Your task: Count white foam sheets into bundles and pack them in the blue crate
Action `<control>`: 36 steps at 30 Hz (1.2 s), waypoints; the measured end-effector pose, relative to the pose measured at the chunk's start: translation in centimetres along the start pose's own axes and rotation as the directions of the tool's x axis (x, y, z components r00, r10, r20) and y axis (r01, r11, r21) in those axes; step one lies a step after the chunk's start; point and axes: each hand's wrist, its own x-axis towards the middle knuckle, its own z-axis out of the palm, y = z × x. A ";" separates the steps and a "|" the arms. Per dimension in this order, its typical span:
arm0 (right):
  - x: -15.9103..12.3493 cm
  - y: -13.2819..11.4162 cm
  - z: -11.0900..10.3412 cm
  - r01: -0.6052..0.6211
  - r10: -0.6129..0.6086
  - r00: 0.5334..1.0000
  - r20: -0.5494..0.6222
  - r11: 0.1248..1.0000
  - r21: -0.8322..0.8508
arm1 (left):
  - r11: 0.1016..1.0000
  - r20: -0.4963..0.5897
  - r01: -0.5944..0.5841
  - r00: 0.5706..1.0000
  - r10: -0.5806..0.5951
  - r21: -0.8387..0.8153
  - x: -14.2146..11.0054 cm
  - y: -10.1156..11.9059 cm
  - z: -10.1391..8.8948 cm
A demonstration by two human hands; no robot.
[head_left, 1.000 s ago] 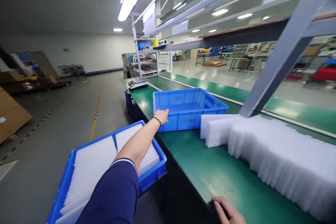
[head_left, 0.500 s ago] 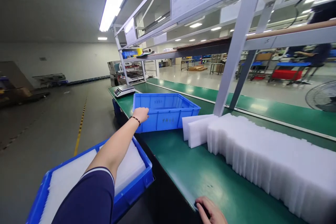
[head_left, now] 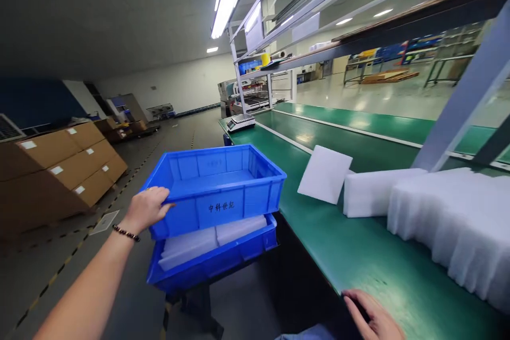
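My left hand (head_left: 149, 206) is closed on the left corner of an empty blue plastic crate (head_left: 223, 204), with black characters on its side. That crate is tilted above a second blue crate (head_left: 223, 257), which holds white foam sheets (head_left: 195, 247). My right hand (head_left: 372, 312) rests at the near edge of the green workbench (head_left: 319, 234), its fingers curled at the edge. Farther along the bench a single white foam sheet (head_left: 324, 174) lies apart. Beside it stand more white sheets (head_left: 374, 191) and a long row of upright foam sheets (head_left: 458, 223).
A weighing scale (head_left: 240, 122) sits at the bench's far end. A slanted metal post (head_left: 462, 90) rises from the bench beneath a shelf. Stacked cardboard boxes (head_left: 75, 164) stand on the floor at left.
My left hand has brought the empty crate off the bench, leftward over the filled crate. One foam sheet now leans away from the row. My right hand stays at the bench edge.
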 end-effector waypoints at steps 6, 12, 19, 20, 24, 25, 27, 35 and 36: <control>-0.3 -0.3 -0.4 0.032 -0.032 0.997 0.072 0.999 -0.012 | 0.985 -0.043 0.170 0.984 -0.172 -0.040 -11.1 -1.0 4.7; -0.8 -0.5 -0.7 0.010 -0.009 0.998 0.059 1.000 -0.018 | 0.980 -0.067 0.184 0.980 -0.189 -0.073 -12.2 0.7 6.0; -1.3 -0.6 -1.0 -0.016 0.017 0.997 0.072 1.000 -0.003 | 0.972 -0.061 0.192 0.978 -0.202 -0.134 -11.6 0.4 6.3; -1.4 -0.5 -1.0 -0.019 0.019 0.997 0.071 1.000 0.000 | 0.970 -0.062 0.193 0.977 -0.204 -0.149 -11.6 0.4 6.0; -1.6 -0.3 -0.8 -0.011 0.010 0.997 0.072 1.000 0.017 | 0.955 -0.129 0.190 0.966 -0.223 -0.230 -10.2 3.1 3.9; -1.7 -0.4 -0.8 -0.008 0.006 0.997 0.073 1.000 0.022 | 0.949 -0.158 0.180 0.961 -0.225 -0.257 -9.3 4.9 3.3; -1.9 -0.7 -0.9 -0.003 0.001 0.998 0.062 1.000 0.031 | 0.939 -0.196 0.116 0.963 -0.186 -0.324 -7.0 10.1 2.5; -3.3 -1.9 -1.6 -0.003 0.005 0.999 -0.039 0.999 0.036 | 0.820 0.009 -0.180 0.975 0.220 -0.543 8.0 36.0 3.3; -3.5 -2.0 -1.7 -0.015 0.017 0.998 -0.055 1.000 0.026 | 0.822 0.058 -0.148 0.975 0.214 -0.550 9.9 37.8 3.6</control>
